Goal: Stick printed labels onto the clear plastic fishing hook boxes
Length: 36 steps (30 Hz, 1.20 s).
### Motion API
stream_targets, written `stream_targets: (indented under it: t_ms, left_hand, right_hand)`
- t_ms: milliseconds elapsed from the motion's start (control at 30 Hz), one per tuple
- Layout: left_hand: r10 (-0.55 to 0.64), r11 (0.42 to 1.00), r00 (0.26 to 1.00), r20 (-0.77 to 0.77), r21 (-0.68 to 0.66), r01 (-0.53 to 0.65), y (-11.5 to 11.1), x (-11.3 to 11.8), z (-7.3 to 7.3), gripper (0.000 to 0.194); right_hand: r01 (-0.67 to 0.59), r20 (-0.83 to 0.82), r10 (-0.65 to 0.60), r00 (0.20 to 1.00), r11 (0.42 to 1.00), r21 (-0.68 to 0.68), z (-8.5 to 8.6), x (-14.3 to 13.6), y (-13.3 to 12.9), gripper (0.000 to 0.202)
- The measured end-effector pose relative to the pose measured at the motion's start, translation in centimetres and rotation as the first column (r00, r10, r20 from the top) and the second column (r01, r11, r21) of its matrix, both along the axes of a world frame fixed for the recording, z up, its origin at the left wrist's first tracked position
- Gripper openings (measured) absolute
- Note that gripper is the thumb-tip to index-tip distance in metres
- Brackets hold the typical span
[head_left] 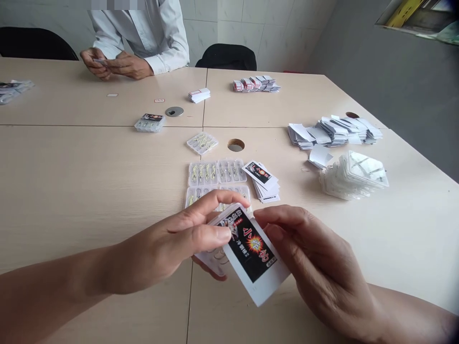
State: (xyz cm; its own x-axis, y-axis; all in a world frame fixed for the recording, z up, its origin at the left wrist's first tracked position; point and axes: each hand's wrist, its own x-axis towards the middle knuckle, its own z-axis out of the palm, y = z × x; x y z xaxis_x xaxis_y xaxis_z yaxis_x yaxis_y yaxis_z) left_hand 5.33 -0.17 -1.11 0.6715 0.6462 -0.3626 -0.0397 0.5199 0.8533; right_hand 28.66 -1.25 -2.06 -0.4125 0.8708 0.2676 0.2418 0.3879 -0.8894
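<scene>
My left hand (pixel 158 253) grips a clear plastic box (pixel 215 260) with fish hooks showing inside; its thumb presses on a printed card (pixel 251 248). The card is white with a black panel, a red and yellow burst and lettering, and lies tilted over the box. On the card's right edge, my right hand (pixel 319 267) is closed, thumb and forefinger pinching it. Just beyond my hands lie several hook-filled boxes (pixel 203 173), partly covered by my left fingers. Beside them is a small stack of matching cards (pixel 261 173).
Empty-looking clear boxes (pixel 353 174) are stacked at right, near rows of white cards (pixel 333 131). More card bundles (pixel 256 83) lie at the back. A hook box (pixel 202 142) sits by a table hole (pixel 236 145). Across the table (pixel 89 191), a person (pixel 139 38) in white handles something small.
</scene>
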Motion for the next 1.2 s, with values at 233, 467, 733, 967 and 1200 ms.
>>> stream_targets:
  t_ms: [233,467,733,967,1200]
  left_hand:
    - [-0.067,0.993,0.996,0.064,-0.090,0.072,0.2,-0.2,-0.3,0.017]
    - [-0.132,0.990,0.991,-0.024,-0.045,0.131,0.5,-0.1,0.1,0.031]
    - [-0.096,0.983,0.980,-0.176,0.135,0.120,-0.1,0.6,0.0,0.044]
    - [-0.057,0.991,0.995,-0.083,0.112,0.067,-0.4,1.1,-0.1,0.034]
    - [-0.078,0.986,0.994,-0.078,0.141,0.088,-0.5,1.1,-0.1,0.030]
  right_hand:
    - [-0.114,-0.103,0.096,0.990,0.976,-0.188,0.0,-0.1,0.2,0.017]
    - [-0.131,-0.140,0.092,0.986,0.942,-0.308,0.1,-0.2,0.6,0.010]
    - [-0.106,-0.084,0.091,0.992,0.976,-0.189,-0.3,-0.3,0.0,0.013]
    - [-0.098,-0.077,0.085,0.993,0.979,-0.180,-0.1,-0.4,-0.1,0.016]
    - [-0.107,-0.084,0.095,0.992,0.981,-0.165,0.1,-0.5,0.0,0.021]
